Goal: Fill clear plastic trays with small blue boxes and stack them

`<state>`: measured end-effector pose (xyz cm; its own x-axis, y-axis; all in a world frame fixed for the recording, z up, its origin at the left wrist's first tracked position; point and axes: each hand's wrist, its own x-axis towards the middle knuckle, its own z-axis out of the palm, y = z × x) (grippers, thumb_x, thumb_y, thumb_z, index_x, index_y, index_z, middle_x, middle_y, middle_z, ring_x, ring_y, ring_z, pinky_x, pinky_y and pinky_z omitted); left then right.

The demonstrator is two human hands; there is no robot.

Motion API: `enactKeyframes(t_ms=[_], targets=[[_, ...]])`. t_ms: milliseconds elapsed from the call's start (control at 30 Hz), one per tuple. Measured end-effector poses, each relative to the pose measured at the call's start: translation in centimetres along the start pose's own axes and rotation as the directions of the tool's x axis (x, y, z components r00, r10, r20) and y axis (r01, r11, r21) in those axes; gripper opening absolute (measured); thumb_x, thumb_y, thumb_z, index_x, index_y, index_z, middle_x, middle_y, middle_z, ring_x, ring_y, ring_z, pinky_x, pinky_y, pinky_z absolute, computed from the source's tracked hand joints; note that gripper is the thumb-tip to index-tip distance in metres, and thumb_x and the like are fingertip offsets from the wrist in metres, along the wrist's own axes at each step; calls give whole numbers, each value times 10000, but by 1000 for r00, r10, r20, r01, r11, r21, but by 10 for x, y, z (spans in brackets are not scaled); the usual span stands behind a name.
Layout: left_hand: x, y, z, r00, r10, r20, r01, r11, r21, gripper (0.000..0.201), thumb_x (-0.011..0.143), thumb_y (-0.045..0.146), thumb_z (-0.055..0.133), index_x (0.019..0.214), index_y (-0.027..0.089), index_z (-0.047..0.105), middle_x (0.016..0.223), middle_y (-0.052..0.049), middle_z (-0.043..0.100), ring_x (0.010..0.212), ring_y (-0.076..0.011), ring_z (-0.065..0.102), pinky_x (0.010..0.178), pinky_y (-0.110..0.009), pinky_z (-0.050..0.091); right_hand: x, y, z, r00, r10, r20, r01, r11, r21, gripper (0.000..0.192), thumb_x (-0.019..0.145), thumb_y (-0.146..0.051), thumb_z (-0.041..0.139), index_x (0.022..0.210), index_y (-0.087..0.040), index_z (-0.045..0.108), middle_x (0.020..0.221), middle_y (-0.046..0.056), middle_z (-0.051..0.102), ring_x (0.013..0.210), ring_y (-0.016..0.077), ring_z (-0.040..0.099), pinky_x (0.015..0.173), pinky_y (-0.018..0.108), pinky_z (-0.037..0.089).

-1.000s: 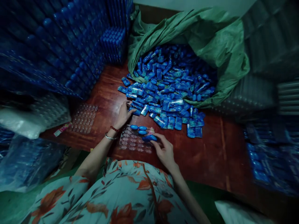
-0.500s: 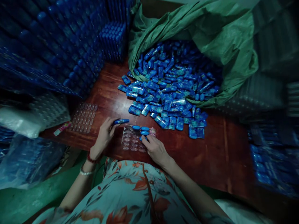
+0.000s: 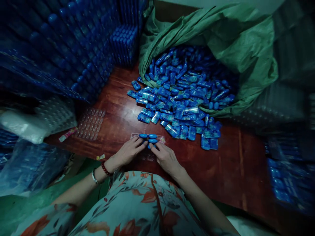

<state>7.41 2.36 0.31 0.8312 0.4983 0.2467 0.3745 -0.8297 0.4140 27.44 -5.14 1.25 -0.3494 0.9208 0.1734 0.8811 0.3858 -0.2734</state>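
My left hand (image 3: 131,150) reaches over a clear moulded tray (image 3: 149,157), its fingers closed around a small blue flat container that they mostly hide. Close beside it, my right hand (image 3: 166,158) has thumb and fingertips pinched on another blue container (image 3: 149,147), of which only a sliver shows. Just beyond the fingertips, a few blue containers stand in the tray with rounded ends up, among them one at the left (image 3: 143,135) and one at the right (image 3: 152,136). Both hands cover much of the tray.
A heap of loose blue containers (image 3: 172,95) spills from a green sack (image 3: 246,55) onto the wooden table (image 3: 206,170). Packed blue stacks (image 3: 73,42) rise at the left. Another clear tray (image 3: 91,123) lies left, near a pink packet (image 3: 68,133). Bagged blue packs (image 3: 278,177) sit at right.
My left hand has moved right with the blue container, from beside the tray to over it, meeting my right hand. The right hand stays at nearly the same spot. The view has shifted slightly.
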Motion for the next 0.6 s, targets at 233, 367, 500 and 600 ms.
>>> enactKeyframes(t_ms=[233, 367, 500, 600], targets=[[0, -13, 8, 988, -35, -149, 23, 997, -80, 365, 942, 157, 328, 1279, 202, 461, 1088, -119, 581, 998, -190, 567, 804, -329, 522, 1, 1, 3, 1000, 15, -5, -14, 999, 47, 341, 847, -45, 460, 1142, -158, 589, 892, 83, 611, 767, 160, 569, 673, 250, 454], [0, -7, 7, 996, -9, -86, 11, 1000, 16, 321, 935, 144, 331, 1209, 156, 497, 948, -106, 592, 892, -192, 574, 756, -326, 523, 1, 3, 4, 1000, 18, -7, -18, 999, 34, 352, 853, -48, 446, 1157, -157, 585, 884, 84, 620, 759, 165, 568, 666, 256, 457], [16, -3, -5, 988, 46, 150, -60, 994, 91, 266, 902, 113, 365, 1083, 154, 556, 962, -108, 592, 925, -215, 565, 842, -375, 499, 5, 1, 6, 1000, 10, -18, -10, 1000, -12, 340, 901, -97, 406, 1171, -193, 590, 844, 68, 620, 761, 160, 568, 667, 253, 450], [22, -7, -13, 981, 49, 187, -69, 992, 106, 296, 890, 98, 382, 1137, 151, 536, 1068, -123, 578, 1012, -227, 549, 884, -374, 478, 4, 0, 7, 999, -6, -37, 5, 1000, -6, 318, 915, -141, 418, 1177, -191, 592, 854, 69, 626, 773, 165, 574, 686, 263, 451]])
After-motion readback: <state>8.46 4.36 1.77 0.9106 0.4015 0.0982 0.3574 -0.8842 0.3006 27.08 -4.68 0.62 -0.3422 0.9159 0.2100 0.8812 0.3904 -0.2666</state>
